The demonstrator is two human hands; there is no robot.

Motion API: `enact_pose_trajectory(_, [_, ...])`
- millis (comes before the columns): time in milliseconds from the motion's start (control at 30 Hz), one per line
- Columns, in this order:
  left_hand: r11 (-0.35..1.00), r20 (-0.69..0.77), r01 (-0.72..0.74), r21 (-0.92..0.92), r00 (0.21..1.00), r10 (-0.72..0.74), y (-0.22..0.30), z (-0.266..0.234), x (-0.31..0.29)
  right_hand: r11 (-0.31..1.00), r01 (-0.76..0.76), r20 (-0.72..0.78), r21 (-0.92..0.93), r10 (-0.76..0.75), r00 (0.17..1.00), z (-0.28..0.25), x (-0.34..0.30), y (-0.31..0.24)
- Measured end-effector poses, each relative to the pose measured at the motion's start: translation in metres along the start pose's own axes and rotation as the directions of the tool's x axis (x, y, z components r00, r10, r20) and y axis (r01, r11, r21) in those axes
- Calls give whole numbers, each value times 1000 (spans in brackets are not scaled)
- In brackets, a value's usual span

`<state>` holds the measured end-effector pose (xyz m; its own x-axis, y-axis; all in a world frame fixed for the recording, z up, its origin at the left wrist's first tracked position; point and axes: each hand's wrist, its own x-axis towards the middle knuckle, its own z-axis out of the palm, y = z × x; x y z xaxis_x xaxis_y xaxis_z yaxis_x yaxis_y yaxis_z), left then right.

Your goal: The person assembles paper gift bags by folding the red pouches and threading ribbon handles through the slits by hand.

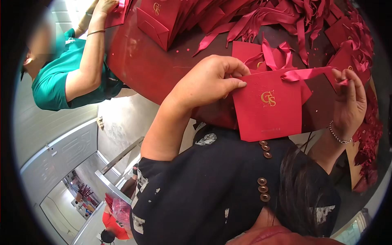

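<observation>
My left hand [214, 77] pinches the upper left corner of a small red paper gift bag [265, 114] between thumb and fingers. A gold mark is printed on the flat bag, which hangs in front of my chest. From its top edge a pink-red satin ribbon [308, 74] runs sideways, drawn out nearly straight. The ribbon's far end is held in the curled fingers of my right hand [350, 96], which wears a beaded bracelet. Just behind lies another red bag [245, 51] with a looped ribbon, partly covered by the held one.
Loose ribbons [261, 22] pile up at the far side of the dark red table [139, 61]. Red bags [157, 24] stand stacked at the far left, and more with ribbons [347, 36] lie at the right. A person in a green shirt [73, 77] works at the left.
</observation>
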<state>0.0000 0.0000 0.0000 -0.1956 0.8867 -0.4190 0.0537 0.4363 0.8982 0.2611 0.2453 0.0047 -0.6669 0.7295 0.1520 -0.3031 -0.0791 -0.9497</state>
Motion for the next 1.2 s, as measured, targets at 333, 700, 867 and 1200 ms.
enact_pose_trajectory(333, [999, -10, 3, -52, 1000, -4, 13, 1, 14, 840, 258, 525, -477, 37, 850, 86, -17, 25])
enact_pose_trajectory(700, [999, 5, -40, 4, 999, 40, 13, 4, 17, 520, 495, 553, -696, -52, 832, 93, -13, 37])
enact_pose_trajectory(867, [1000, -14, 3, 4, 1000, -3, 12, 5, 17, 507, 371, 451, -778, 39, 892, 94, -17, 33])
enact_pose_trajectory(1200, [999, -55, -34, 7, 998, 35, 6, 10, 21, 551, 454, 541, -701, -5, 841, 100, -15, 34])
